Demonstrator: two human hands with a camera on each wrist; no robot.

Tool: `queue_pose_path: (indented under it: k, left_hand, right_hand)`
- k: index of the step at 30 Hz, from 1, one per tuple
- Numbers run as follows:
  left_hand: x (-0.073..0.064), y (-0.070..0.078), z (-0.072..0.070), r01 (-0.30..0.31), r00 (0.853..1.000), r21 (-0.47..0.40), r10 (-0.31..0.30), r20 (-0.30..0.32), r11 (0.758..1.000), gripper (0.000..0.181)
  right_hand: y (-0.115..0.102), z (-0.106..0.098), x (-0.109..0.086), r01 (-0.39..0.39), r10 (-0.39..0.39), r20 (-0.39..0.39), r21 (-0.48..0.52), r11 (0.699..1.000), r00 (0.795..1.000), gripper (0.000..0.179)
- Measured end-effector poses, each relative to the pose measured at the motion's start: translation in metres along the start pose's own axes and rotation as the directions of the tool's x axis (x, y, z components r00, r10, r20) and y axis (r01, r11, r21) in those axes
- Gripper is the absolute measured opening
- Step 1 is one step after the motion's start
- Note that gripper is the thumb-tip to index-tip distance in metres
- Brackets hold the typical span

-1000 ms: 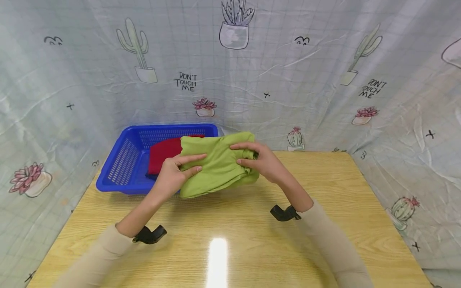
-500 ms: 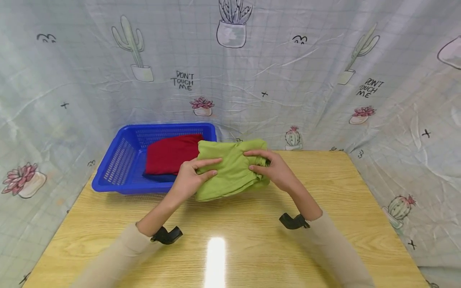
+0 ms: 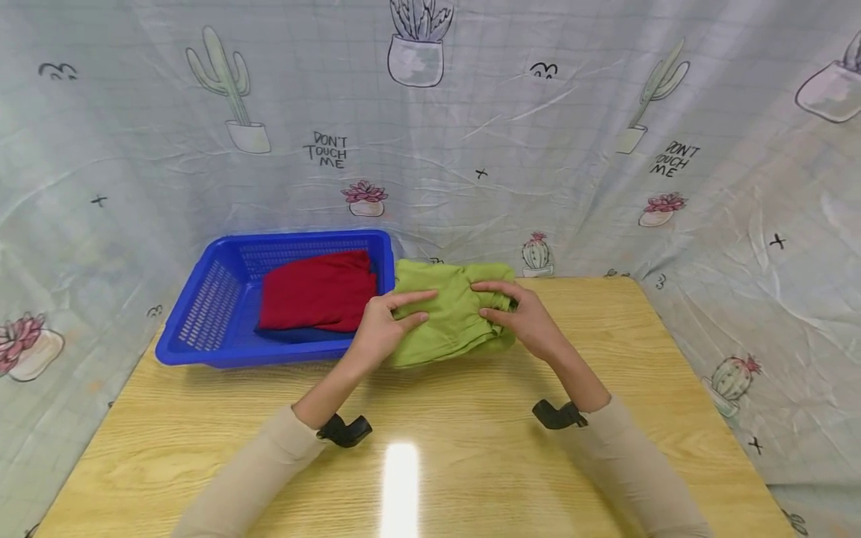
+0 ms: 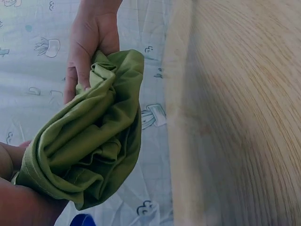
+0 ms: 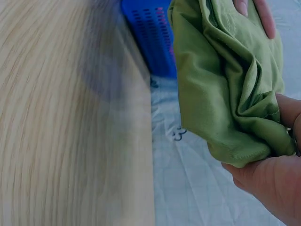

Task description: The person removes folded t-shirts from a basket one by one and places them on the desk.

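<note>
Between both hands is a folded green garment (image 3: 451, 317), raised off the table as the wrist views show. My left hand (image 3: 383, 325) grips its left end, thumb and forefinger on the upper face. At the opposite end, my right hand (image 3: 528, 317) pinches the bunched layers with thumb and fingers. In the left wrist view the garment (image 4: 94, 136) shows several loose folds along its near side. The other fingers are hidden under the cloth. Just left of the garment stands a blue plastic basket (image 3: 191, 347), with a folded red cloth (image 3: 316, 291) lying over a dark blue cloth (image 3: 303, 335) inside it.
The light wooden table (image 3: 457, 456) has a bright glare streak near its front. A pale curtain (image 3: 457, 119) printed with cactus drawings hangs behind and at both sides. Black straps with camera mounts (image 3: 346, 431) sit on both wrists.
Both hands have moved right with the green garment, away from in front of the basket. More of the red cloth and the basket's right side now shows. The view has shifted slightly.
</note>
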State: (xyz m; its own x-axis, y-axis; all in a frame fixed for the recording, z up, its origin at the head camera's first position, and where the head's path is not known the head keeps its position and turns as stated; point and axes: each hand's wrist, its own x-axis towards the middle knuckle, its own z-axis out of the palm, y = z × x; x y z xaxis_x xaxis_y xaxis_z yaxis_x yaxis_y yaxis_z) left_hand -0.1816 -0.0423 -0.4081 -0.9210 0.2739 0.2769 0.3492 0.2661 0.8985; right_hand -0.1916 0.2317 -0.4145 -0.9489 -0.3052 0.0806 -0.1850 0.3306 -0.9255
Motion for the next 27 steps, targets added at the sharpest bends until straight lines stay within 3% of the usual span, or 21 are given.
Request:
queue_pose_path:
  k: [6, 14, 18, 23, 27]
  left_hand:
    - [0.007, 0.002, 0.010, 0.001, 1.000, -0.011, -0.001, 0.006, 1.000, 0.036]
    - [0.007, 0.009, 0.013, 0.001, 1.000, -0.048, 0.000, 0.021, 0.999, 0.037]
    - [0.008, 0.010, 0.012, 0.008, 0.999, -0.147, 0.000, 0.048, 0.989, 0.035]
    - [0.013, 0.012, 0.009, 0.063, 0.994, -0.327, -0.030, 0.104, 0.943, 0.034]
    - [0.021, 0.013, 0.005, 0.096, 0.989, -0.323, -0.054, 0.139, 0.942, 0.034]
  right_hand:
    - [0.008, -0.008, 0.001, 0.013, -0.014, -0.024, -0.014, 1.000, 1.000, 0.041]
    - [0.014, -0.015, 0.001, 0.049, -0.049, -0.010, -0.060, 0.997, 0.999, 0.036]
    - [0.017, -0.019, 0.002, 0.088, -0.088, -0.033, 0.000, 0.996, 0.996, 0.031]
    - [0.022, -0.024, 0.000, 0.144, -0.136, -0.085, 0.101, 0.984, 0.987, 0.013]
    - [0.021, -0.024, -0.003, 0.226, -0.212, -0.092, 0.182, 0.957, 0.973, 0.010]
